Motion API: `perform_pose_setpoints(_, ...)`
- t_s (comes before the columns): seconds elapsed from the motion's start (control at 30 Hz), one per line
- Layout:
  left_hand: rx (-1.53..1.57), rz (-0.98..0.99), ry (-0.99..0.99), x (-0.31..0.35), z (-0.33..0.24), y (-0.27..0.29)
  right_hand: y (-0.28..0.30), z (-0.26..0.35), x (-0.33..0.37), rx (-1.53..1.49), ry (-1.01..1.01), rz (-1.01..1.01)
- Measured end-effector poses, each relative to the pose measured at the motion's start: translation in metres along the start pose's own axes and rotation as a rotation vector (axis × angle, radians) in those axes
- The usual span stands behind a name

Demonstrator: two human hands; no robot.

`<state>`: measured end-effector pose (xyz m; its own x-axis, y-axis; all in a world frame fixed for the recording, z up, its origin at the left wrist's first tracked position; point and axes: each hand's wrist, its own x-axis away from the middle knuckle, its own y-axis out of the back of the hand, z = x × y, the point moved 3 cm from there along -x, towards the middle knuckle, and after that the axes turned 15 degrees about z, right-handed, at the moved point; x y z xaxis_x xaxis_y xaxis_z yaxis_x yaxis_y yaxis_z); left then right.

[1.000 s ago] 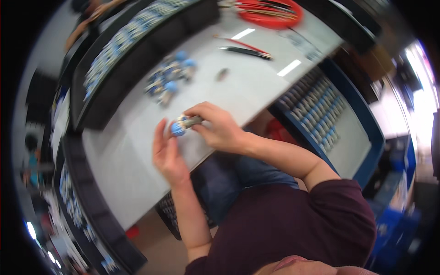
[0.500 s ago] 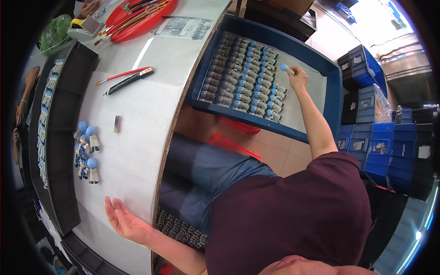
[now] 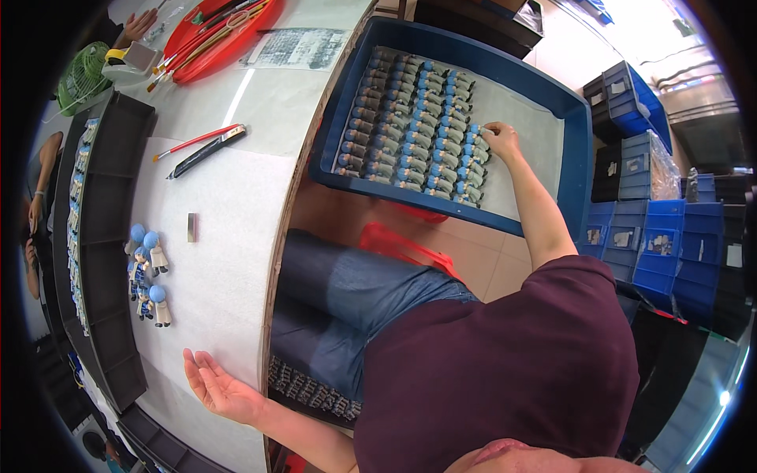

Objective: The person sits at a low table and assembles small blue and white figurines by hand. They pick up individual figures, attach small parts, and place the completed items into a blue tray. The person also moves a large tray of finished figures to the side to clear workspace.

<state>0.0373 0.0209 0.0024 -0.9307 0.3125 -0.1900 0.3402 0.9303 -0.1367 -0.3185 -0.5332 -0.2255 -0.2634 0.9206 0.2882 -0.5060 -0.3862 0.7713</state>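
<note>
My right hand [image 3: 503, 141] is over the blue tray [image 3: 574, 169], its fingertips pinched on a small blue-headed figurine [image 3: 477, 130] at the far end of the rightmost row. The fingers partly cover that figurine. Beside it, several rows of similar figurines [image 3: 420, 128] lie side by side on white lining. My left hand [image 3: 225, 394] rests palm up near the white table's edge, fingers spread, holding nothing. Farther along the table from it, a small cluster of blue-headed figurines [image 3: 159, 303] lies beside the dark rack.
A small metallic block [image 3: 191, 227], a black-handled brush [image 3: 206, 151] and a thin red brush [image 3: 197, 142] lie on the table. A red dish [image 3: 189, 72] holds more brushes. The dark compartment rack [image 3: 118, 276] lines the table's left side. Blue crates [image 3: 658, 244] are stacked at right.
My right hand has moved left with the figurine, from the bare lining to the end of the rightmost row. My left hand stays open in about the same place. The view has shifted slightly.
</note>
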Motion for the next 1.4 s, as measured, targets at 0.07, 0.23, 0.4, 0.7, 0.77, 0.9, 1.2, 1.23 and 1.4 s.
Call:
perform_pose_setpoints(0.07,-0.003,-0.010,0.002,0.002,-0.002,-0.001,0.001,0.009,0.000,0.107,0.181,-0.093)
perform_pose_setpoints(0.23,-0.006,-0.018,-0.001,0.004,-0.002,-0.002,-0.006,0.035,0.002,0.015,0.282,-0.082)
perform_pose_setpoints(0.4,0.004,-0.032,0.001,0.003,-0.002,-0.001,0.001,0.110,0.020,-0.200,0.463,-0.263)
perform_pose_setpoints(0.7,0.023,-0.036,-0.023,0.002,0.000,-0.002,0.043,0.326,0.056,-0.309,0.997,-0.286)
perform_pose_setpoints(0.77,0.003,-0.023,-0.023,0.004,0.002,0.001,0.048,0.371,0.035,-0.163,1.047,-0.280)
perform_pose_setpoints(0.9,-0.007,-0.017,-0.013,0.004,0.002,0.001,0.044,0.445,-0.057,0.079,1.000,-0.235)
perform_pose_setpoints(1.2,-0.043,-0.048,-0.014,0.001,-0.004,-0.006,0.033,0.490,-0.142,0.174,0.698,0.228)
perform_pose_setpoints(1.23,-0.043,-0.036,-0.012,0.002,-0.003,-0.005,0.030,0.490,-0.148,0.195,0.707,0.231)
perform_pose_setpoints(1.4,-0.039,-0.017,-0.007,0.000,-0.002,-0.008,0.035,0.474,-0.169,0.045,0.944,0.220)
